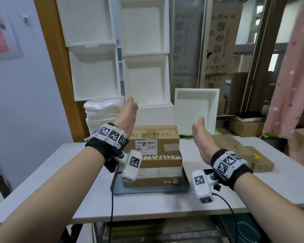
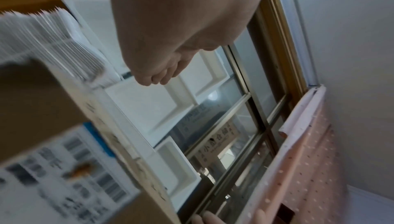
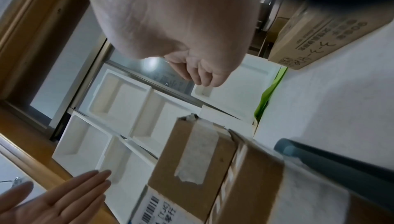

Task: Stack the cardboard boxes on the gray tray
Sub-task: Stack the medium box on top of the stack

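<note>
Three cardboard boxes stand stacked on the gray tray (image 1: pixel 186 186) at the table's middle. The top box (image 1: pixel 158 137) carries a white barcode label, the middle box (image 1: pixel 162 161) is printed ZHUAN, and the bottom box (image 1: pixel 153 182) sits on the tray. My left hand (image 1: pixel 129 110) is raised at the stack's left with straight fingers and holds nothing. To the right of the stack my right hand (image 1: pixel 198 130) is open too, palm facing the boxes, apart from them. The right wrist view shows the top box (image 3: pixel 192 160), the tray's corner (image 3: pixel 319 158) and my left palm (image 3: pixel 53 199).
A flat cardboard box (image 1: pixel 235 149) lies on the white table (image 1: pixel 60 165) at the right. White foam trays (image 1: pixel 144 79) lean against the window behind the stack, with a pile of thin white trays (image 1: pixel 102 114) at the back left. A pink curtain (image 1: pixel 291 76) hangs at the right.
</note>
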Demonstrator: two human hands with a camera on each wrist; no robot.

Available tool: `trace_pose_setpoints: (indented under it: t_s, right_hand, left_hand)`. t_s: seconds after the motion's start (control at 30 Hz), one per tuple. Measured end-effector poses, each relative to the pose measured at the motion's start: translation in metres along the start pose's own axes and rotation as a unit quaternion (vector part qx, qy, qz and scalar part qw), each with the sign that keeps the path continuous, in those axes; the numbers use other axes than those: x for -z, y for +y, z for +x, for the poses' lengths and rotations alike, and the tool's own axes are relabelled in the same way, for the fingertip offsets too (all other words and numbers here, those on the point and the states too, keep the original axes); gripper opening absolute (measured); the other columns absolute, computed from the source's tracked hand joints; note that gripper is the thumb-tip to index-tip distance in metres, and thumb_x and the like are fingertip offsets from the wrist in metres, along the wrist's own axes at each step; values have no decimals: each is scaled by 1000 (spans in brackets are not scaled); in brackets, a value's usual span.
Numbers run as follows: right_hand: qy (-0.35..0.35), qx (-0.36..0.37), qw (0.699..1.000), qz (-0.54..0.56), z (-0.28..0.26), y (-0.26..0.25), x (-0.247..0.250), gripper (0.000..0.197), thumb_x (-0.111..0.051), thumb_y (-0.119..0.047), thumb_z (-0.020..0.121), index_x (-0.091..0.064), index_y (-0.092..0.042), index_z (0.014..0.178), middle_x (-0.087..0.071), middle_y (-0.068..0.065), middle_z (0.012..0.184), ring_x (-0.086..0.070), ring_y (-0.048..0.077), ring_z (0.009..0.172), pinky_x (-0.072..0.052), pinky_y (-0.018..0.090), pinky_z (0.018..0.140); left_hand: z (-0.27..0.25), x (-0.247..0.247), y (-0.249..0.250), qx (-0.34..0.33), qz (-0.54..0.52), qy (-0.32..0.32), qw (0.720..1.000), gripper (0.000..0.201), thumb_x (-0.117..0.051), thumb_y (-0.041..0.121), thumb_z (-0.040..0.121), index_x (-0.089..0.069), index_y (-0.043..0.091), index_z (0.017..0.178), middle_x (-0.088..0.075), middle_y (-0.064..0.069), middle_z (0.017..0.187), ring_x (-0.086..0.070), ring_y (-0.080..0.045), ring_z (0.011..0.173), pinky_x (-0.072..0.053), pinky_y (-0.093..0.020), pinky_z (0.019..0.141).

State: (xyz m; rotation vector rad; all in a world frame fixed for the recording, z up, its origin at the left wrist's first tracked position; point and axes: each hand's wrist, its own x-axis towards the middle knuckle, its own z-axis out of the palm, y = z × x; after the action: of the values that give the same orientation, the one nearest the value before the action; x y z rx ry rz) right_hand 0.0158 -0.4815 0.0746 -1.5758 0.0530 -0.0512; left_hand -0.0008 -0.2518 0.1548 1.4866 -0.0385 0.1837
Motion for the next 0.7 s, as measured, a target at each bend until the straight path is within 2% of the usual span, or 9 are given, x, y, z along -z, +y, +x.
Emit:
trace_pose_setpoints:
  t_s: [0.2,0.27,0.33,0.43,0.53,0.63,0.7]
  right_hand:
    - [35,2,999,14,-4,2,42,88,-16,-75,90,-23,-16,154,-22,-2,162,-21,16,149,-14,42,122]
    - [45,-15,999,14,-4,10,60,98,-18,-83,82,-22,-18,155,-19,-2,163,-19,17,149,-13,44,122]
    - [54,-34,998,18,-3,17,78,107,-21,-89,71,-25,-21,154,-23,-2,162,-24,19,147,-18,44,120]
    - [96,-52,994,-4,-3,25,103,94,-19,-82,82,-32,-20,152,-35,-3,155,-34,21,142,-25,41,117]
    - [111,-62,992,-23,1,37,130,94,-17,-82,83,-31,-21,153,-33,-1,158,-33,20,143,-24,39,116]
    - [139,-61,987,-44,6,45,154,86,-17,-76,89,-38,-19,149,-40,1,153,-37,21,140,-27,37,112]
    - [149,-60,986,-47,10,52,168,84,-18,-73,91,-40,-15,147,-44,3,150,-40,24,138,-28,40,115]
  left_hand:
    - [-9,-81,-8,31,2,-105,994,71,-11,54,102,-11,8,155,-13,-5,164,-12,-16,151,-7,-33,122]
    - [-12,-111,-18,50,1,-131,990,70,-10,54,102,-11,9,156,-13,-3,164,-11,-15,151,-7,-32,121]
    - [-13,-139,-29,69,-8,-142,987,70,-12,54,102,-14,9,156,-14,-3,164,-12,-16,151,-7,-33,121]
    - [-14,-175,-50,109,-28,-164,980,69,-13,53,103,-11,9,156,-12,-3,164,-9,-15,151,-5,-31,120]
    - [-13,-206,-78,150,-27,-179,972,71,-14,56,101,-11,12,156,-11,0,164,-8,-15,151,-4,-33,122]
    - [-9,-231,-107,173,-24,-174,969,72,-17,58,101,-13,11,156,-13,-1,164,-10,-14,151,-6,-33,123]
    - [-9,-245,-121,185,-26,-175,967,70,-16,55,102,-15,10,155,-14,-2,163,-12,-14,151,-7,-31,122]
